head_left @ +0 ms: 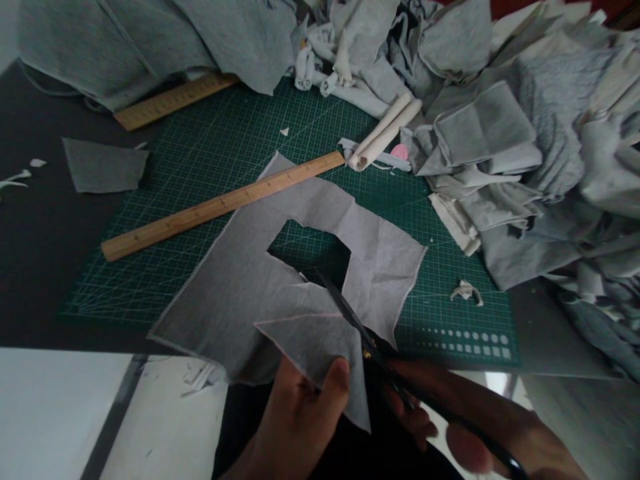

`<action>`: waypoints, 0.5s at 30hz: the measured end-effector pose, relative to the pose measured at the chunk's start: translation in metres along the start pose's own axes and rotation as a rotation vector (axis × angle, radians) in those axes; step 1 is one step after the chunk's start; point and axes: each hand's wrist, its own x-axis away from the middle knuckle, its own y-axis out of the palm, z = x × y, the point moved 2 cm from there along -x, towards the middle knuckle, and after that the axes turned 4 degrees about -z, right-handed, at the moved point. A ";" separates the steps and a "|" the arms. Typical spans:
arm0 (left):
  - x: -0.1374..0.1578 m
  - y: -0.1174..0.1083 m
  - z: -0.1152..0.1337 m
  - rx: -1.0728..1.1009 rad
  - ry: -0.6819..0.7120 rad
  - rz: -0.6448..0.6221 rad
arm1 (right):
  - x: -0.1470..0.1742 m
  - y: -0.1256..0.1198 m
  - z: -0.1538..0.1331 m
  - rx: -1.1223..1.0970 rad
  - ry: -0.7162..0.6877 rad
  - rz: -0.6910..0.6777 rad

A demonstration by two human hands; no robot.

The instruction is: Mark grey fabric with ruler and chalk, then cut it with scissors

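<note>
My left hand [310, 407] pinches a grey fabric piece [315, 343] between thumb and fingers at the table's front edge. A thin pinkish line runs along that piece's upper and left edges. My right hand [425, 427] is wrapped round the handles of black scissors [357, 323]. Their blades point up and left, along the right side of the held piece. Beneath lies a larger grey cloth [215, 293] with an irregular hole, through which the green cutting mat [200, 143] shows. Across the cloth's upper left part rests a wooden ruler [220, 205].
Heaped grey fabric pieces [485, 127] cover the back right. A rolled cream cloth [385, 130] lies by the ruler's end. Back left are a grey cloth [165, 47] and a second wooden ruler [170, 103]. A small grey offcut [105, 165] lies at left, a scrap [466, 291] at right.
</note>
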 end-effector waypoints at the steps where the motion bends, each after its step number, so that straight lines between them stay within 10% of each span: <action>1: 0.000 0.000 0.000 -0.002 -0.007 -0.005 | -0.001 0.000 0.000 0.008 0.001 0.000; 15: -0.006 -0.006 0.002 -0.001 0.001 -0.143 | -0.005 0.003 -0.003 -0.055 -0.035 -0.004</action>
